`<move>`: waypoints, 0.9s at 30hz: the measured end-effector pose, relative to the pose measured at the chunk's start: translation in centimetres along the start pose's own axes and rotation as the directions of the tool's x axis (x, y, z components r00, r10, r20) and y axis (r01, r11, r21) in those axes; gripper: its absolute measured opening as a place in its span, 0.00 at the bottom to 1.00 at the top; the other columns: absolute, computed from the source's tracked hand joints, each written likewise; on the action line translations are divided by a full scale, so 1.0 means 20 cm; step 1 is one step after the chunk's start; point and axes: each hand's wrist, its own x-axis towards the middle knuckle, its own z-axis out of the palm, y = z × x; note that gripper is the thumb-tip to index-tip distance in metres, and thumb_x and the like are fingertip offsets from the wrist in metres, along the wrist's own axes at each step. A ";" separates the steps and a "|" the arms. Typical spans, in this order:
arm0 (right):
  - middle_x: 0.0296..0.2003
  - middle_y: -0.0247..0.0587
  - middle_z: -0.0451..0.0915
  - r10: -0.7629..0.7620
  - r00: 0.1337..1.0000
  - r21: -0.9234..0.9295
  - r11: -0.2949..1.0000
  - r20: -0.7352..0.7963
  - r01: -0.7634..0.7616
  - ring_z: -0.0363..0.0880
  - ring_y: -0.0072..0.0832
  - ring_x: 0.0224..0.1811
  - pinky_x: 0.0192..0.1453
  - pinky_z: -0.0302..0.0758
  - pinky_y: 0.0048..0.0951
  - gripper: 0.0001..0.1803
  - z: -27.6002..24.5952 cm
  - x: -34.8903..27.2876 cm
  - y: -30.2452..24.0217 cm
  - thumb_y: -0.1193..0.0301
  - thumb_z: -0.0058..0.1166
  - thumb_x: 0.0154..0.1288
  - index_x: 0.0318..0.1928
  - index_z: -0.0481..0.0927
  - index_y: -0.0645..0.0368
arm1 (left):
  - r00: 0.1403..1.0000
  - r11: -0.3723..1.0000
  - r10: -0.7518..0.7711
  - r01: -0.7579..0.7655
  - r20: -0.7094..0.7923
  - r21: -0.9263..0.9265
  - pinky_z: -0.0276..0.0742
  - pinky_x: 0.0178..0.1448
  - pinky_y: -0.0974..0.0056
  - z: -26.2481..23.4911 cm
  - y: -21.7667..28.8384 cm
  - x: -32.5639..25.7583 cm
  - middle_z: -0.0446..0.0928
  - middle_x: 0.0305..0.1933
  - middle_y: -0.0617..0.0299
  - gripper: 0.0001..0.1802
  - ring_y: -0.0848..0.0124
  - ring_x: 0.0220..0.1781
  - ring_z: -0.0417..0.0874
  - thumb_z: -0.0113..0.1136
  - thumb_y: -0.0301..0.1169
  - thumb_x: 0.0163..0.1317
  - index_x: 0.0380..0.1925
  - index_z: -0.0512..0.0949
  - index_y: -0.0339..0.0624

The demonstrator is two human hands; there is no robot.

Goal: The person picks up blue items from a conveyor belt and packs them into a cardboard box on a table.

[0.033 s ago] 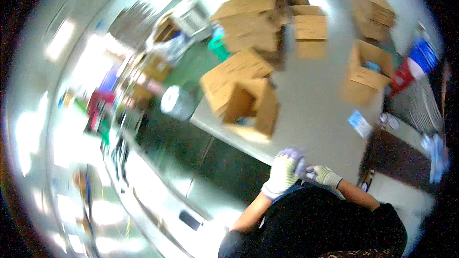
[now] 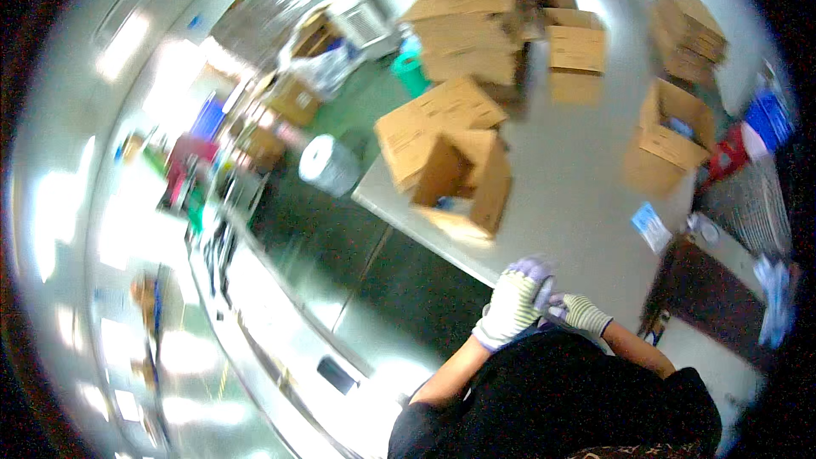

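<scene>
Both my hands are close together in front of my body, at the near edge of the grey table point(image 2: 578, 195). My left hand point(image 2: 517, 297) wears a striped white glove with purple-coated fingers, which are bent and pressed together. My right hand point(image 2: 580, 313), gloved alike, has its fingers curled in against the left hand. Whatever lies between them is hidden and blurred. Beyond the left hand an open cardboard box point(image 2: 480, 195) stands near the table's left edge, with something bluish and white inside.
Flattened cardboard point(image 2: 467, 34) is stacked at the far left. Another open box point(image 2: 667, 140) stands at the right, and a third box point(image 2: 576, 55) farther back. A blue and white printed sheet point(image 2: 650, 228) lies near the right edge. A white roll point(image 2: 327, 164) is left of the table.
The whole view has shifted slightly, so the table and boxes appear farther right. My hands stay together with little visible change.
</scene>
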 end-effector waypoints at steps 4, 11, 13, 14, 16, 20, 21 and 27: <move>0.39 0.54 0.79 -0.056 0.990 -0.149 0.986 0.132 0.076 0.79 0.44 0.40 0.46 0.74 0.38 0.24 0.08 0.03 -0.22 0.55 0.52 0.58 0.47 0.75 0.62 | 0.995 0.994 -0.103 0.103 -0.004 0.034 0.72 0.45 0.56 -0.11 0.03 -0.20 0.75 0.39 0.50 0.13 0.53 0.42 0.76 0.55 0.28 0.55 0.42 0.74 0.41; 0.36 0.49 0.80 -0.140 0.952 -0.331 0.915 0.273 0.229 0.79 0.42 0.39 0.46 0.74 0.39 0.22 0.24 0.16 -0.23 0.55 0.53 0.58 0.42 0.75 0.60 | 0.973 0.975 -0.209 0.215 -0.094 0.058 0.73 0.49 0.57 -0.22 0.01 -0.43 0.77 0.40 0.50 0.13 0.54 0.44 0.77 0.56 0.28 0.55 0.42 0.75 0.41; 0.38 0.49 0.79 -0.183 0.947 -0.242 0.938 0.265 0.249 0.78 0.41 0.41 0.47 0.74 0.39 0.22 0.33 0.19 -0.20 0.53 0.52 0.59 0.41 0.75 0.60 | 0.968 0.971 -0.226 0.233 -0.111 0.051 0.73 0.50 0.56 -0.26 -0.04 -0.51 0.77 0.41 0.51 0.13 0.54 0.45 0.78 0.56 0.28 0.55 0.42 0.75 0.40; 0.38 0.49 0.79 -0.190 0.946 -0.248 0.934 0.263 0.257 0.78 0.41 0.41 0.47 0.74 0.39 0.22 0.39 0.24 -0.13 0.53 0.52 0.59 0.41 0.75 0.60 | 0.968 0.972 -0.220 0.228 -0.120 0.056 0.73 0.50 0.56 -0.29 -0.05 -0.53 0.77 0.41 0.51 0.13 0.54 0.45 0.78 0.56 0.28 0.55 0.42 0.75 0.40; 0.39 0.49 0.79 -0.293 0.931 0.003 0.954 0.218 0.299 0.77 0.42 0.41 0.47 0.73 0.39 0.22 0.46 0.35 -0.04 0.54 0.52 0.59 0.42 0.75 0.60 | 0.964 0.970 -0.238 0.243 -0.115 0.023 0.73 0.50 0.56 -0.33 -0.09 -0.56 0.77 0.41 0.51 0.13 0.54 0.45 0.77 0.56 0.28 0.55 0.42 0.75 0.40; 0.39 0.50 0.78 -0.170 0.907 -0.377 0.868 0.384 0.322 0.76 0.44 0.42 0.48 0.72 0.40 0.22 0.44 0.29 -0.53 0.53 0.50 0.60 0.43 0.76 0.60 | 0.949 0.959 -0.279 0.284 -0.148 0.013 0.73 0.49 0.56 -0.44 -0.12 -0.70 0.77 0.42 0.51 0.13 0.54 0.45 0.77 0.55 0.29 0.56 0.42 0.75 0.41; 0.39 0.50 0.78 -0.240 0.881 -0.342 0.854 0.407 0.391 0.76 0.45 0.42 0.48 0.72 0.40 0.22 0.50 0.34 -0.45 0.53 0.49 0.60 0.42 0.76 0.60 | 0.948 0.957 -0.284 0.289 -0.142 0.012 0.73 0.50 0.57 -0.47 -0.12 -0.72 0.77 0.42 0.51 0.13 0.55 0.45 0.77 0.55 0.29 0.56 0.42 0.75 0.42; 0.43 0.50 0.77 -0.200 0.881 -0.358 0.858 0.429 0.369 0.74 0.45 0.47 0.51 0.70 0.40 0.24 0.58 0.45 -0.50 0.52 0.46 0.62 0.44 0.75 0.60 | 0.960 0.966 -0.259 0.260 -0.106 -0.010 0.73 0.51 0.57 -0.57 -0.23 -0.71 0.77 0.42 0.51 0.12 0.55 0.46 0.78 0.54 0.27 0.57 0.42 0.75 0.40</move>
